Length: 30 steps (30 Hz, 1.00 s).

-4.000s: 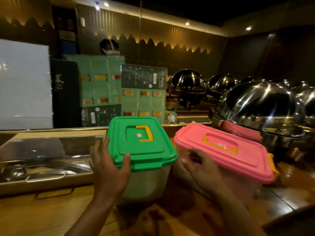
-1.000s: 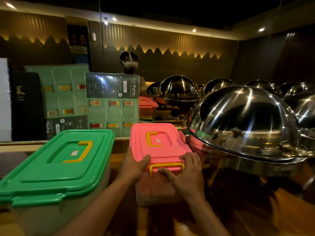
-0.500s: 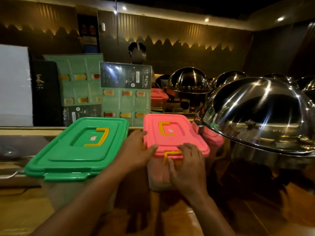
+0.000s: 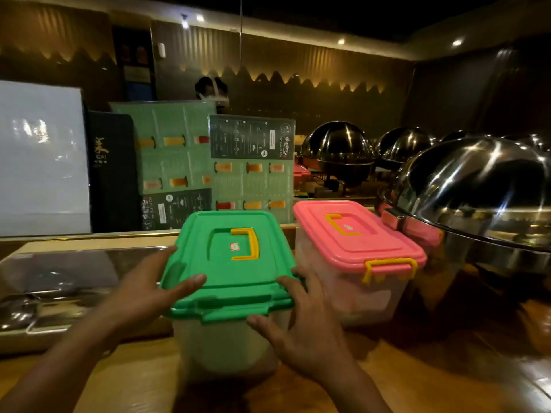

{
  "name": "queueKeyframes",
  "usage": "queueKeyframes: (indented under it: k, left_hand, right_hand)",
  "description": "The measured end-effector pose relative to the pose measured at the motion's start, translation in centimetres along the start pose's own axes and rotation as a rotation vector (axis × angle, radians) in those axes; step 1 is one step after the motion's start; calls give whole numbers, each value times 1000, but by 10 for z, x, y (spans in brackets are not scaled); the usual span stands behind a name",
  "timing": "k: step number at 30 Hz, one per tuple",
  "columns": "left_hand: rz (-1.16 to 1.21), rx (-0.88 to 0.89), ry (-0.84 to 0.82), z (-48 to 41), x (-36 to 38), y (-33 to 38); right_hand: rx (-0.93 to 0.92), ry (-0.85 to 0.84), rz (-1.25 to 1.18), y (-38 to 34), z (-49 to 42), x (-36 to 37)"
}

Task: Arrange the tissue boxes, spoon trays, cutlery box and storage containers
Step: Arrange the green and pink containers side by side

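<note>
Green-lidded storage container (image 4: 229,281) is stood on the wooden bench (image 4: 134,380), held at its near corners — the left hand (image 4: 143,293) on the left side with thumb on the lid, the right hand (image 4: 301,326) spread at the right corner, both grips wide around it. Just beside it, to the right, a pink-lidded container (image 4: 354,257) is set against a steel dome (image 4: 483,192). A metal tray (image 4: 44,299) is seen at left.

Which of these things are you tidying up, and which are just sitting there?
Part of the job:
green box, held by left hand and right hand
pink box
cutlery tray

Just sitting there:
steel domes
menu boards
white board
</note>
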<state>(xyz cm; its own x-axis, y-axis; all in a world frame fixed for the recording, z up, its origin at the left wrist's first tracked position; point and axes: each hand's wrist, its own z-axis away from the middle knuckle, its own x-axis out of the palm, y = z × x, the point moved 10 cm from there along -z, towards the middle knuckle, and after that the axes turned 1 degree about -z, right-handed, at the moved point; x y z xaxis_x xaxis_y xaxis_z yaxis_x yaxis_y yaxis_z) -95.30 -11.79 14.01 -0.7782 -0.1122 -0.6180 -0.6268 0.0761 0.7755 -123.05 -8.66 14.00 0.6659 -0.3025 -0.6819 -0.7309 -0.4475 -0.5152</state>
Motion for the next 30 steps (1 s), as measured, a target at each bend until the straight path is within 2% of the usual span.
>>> queueKeyframes:
  k: [2,3,5,7,13,18,23,30]
  left_hand:
    - [157,-42,-110,11,17,-8]
    - [176,-17,-107,14,22,-8]
    - [92,78,-9,13,24,-3]
    - [33,100,60,10,23,-1]
    - [22,133,28,-3,40,8]
    - [62,151,45,-20,51,20]
    - [151,154,24,-37,64,20]
    - [120,160,28,-53,72,23]
  right_hand:
    - [54,6,90,-3,4,5]
    - [73,22,118,-4,5,4]
    - [96,56,169,-6,7,3]
    - [116,67,200,-4,7,3]
    - [175,32,238,17,0,-5]
    - [182,76,282,39,-15,-18]
    - [231,6,333,61,-28,-17]
    - [238,14,324,74,-38,-17]
